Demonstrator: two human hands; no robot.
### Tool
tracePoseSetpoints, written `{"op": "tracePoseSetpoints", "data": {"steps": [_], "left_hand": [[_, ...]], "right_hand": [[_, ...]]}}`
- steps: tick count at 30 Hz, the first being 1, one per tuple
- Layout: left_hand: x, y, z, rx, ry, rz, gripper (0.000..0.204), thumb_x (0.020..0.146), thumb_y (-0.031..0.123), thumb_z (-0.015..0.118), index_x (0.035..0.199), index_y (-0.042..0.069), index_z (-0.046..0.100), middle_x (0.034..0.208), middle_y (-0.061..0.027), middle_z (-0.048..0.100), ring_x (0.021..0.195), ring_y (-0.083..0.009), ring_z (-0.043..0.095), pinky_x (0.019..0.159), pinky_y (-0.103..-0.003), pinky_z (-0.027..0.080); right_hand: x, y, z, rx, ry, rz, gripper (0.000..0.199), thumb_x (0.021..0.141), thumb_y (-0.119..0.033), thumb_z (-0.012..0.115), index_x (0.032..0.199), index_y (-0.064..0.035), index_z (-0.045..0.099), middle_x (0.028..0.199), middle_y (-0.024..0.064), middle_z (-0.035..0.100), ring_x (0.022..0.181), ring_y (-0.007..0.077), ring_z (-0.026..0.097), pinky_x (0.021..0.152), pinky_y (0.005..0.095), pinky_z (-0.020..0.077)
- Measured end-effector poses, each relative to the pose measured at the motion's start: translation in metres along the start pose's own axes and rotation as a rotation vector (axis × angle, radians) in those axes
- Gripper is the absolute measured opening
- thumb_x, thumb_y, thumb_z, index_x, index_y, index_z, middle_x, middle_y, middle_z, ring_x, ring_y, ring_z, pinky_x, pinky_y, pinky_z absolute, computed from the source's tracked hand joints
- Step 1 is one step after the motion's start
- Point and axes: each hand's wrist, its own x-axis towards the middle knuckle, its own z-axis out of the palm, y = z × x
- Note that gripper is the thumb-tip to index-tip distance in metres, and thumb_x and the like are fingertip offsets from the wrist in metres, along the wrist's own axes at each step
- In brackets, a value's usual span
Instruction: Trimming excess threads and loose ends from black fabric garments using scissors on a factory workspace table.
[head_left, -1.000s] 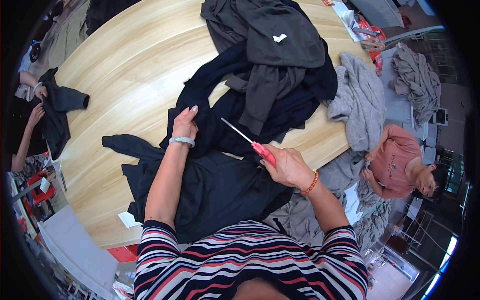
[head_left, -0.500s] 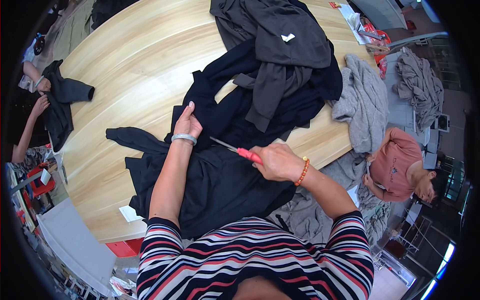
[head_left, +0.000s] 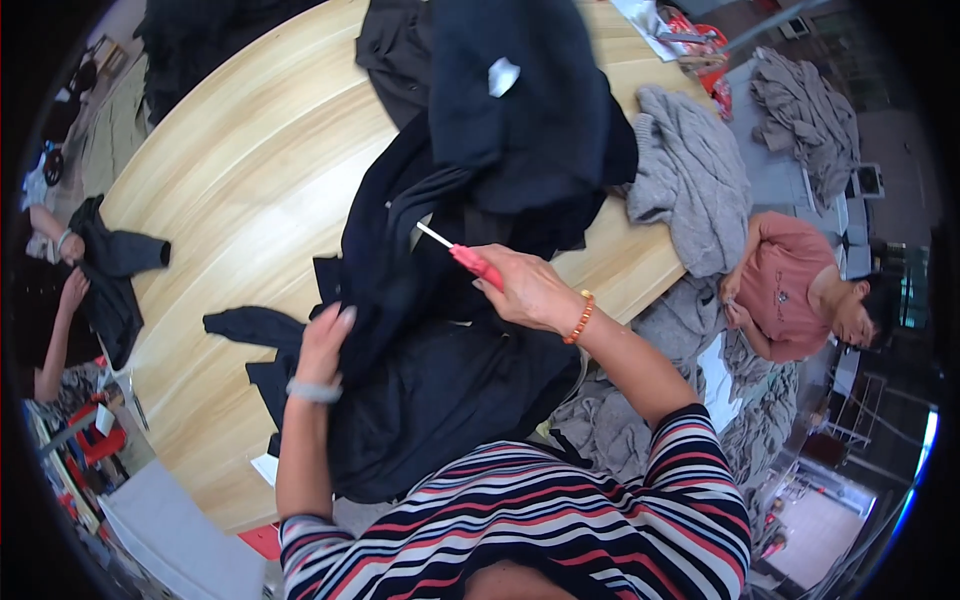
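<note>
My right hand (head_left: 530, 288) is closed round the red handle of a tool (head_left: 472, 264). Its thin metal shaft points up and left over dark fabric; the exact kind of tool cannot be made out. My left hand (head_left: 322, 348), with a pale bangle at the wrist, is smeared by motion at the left edge of a black knit garment (head_left: 430, 395). Whether its fingers grip the cloth is unclear. That garment lies on the table against my body. Beyond my hands, a blurred dark garment (head_left: 520, 110) with a white tag (head_left: 503, 77) lies over the pile.
A grey knit garment (head_left: 690, 180) rests on the wooden table (head_left: 240, 150) at the right. A person in a pink shirt (head_left: 790, 285) handles grey knitwear there. At the left edge, another person's hands (head_left: 72, 265) hold a dark garment (head_left: 115, 260).
My left hand has come down and left. My right hand and the tool have moved slightly up and left. Dark fabric with a white tag now shows where grey fabric lay; the view has shifted.
</note>
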Motion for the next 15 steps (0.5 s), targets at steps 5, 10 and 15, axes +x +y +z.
{"op": "tracePoseSetpoints", "data": {"steps": [5, 10, 15], "left_hand": [[-0.12, -0.003, -0.077, 0.209, -0.111, -0.196, 0.01, 0.087, 0.014, 0.063, 0.086, 0.005, 0.063, 0.076, 0.0079, 0.054, 0.07, -0.0027, 0.046, 0.062, -0.021, 0.039], [-0.21, -0.075, -0.175, 0.162, 0.229, -0.521, 0.014, 0.089, 0.019, 0.063, 0.084, 0.005, 0.064, 0.066, 0.0011, 0.056, 0.048, -0.0069, 0.045, 0.042, -0.023, 0.037], [-0.222, -0.197, -0.178, 0.322, 0.773, -0.327, 0.014, 0.088, 0.019, 0.066, 0.088, 0.006, 0.063, 0.062, 0.0031, 0.052, 0.047, -0.0058, 0.043, 0.041, -0.022, 0.036]], "right_hand": [[0.017, -0.004, 0.022, 0.022, -0.084, 0.008, 0.032, 0.085, -0.014, 0.057, 0.117, -0.0087, 0.055, 0.108, 0.0154, 0.06, 0.096, 0.0378, 0.061, 0.082, 0.0432, 0.0497], [-0.001, -0.003, 0.062, -0.069, -0.192, 0.018, 0.029, 0.081, -0.008, 0.053, 0.11, -0.0048, 0.057, 0.102, 0.0177, 0.062, 0.091, 0.0374, 0.063, 0.079, 0.0447, 0.05], [-0.023, -0.015, 0.05, -0.025, -0.199, -0.028, 0.03, 0.082, -0.007, 0.052, 0.112, -0.006, 0.056, 0.105, 0.0168, 0.061, 0.093, 0.0369, 0.063, 0.08, 0.0443, 0.0495]]}}
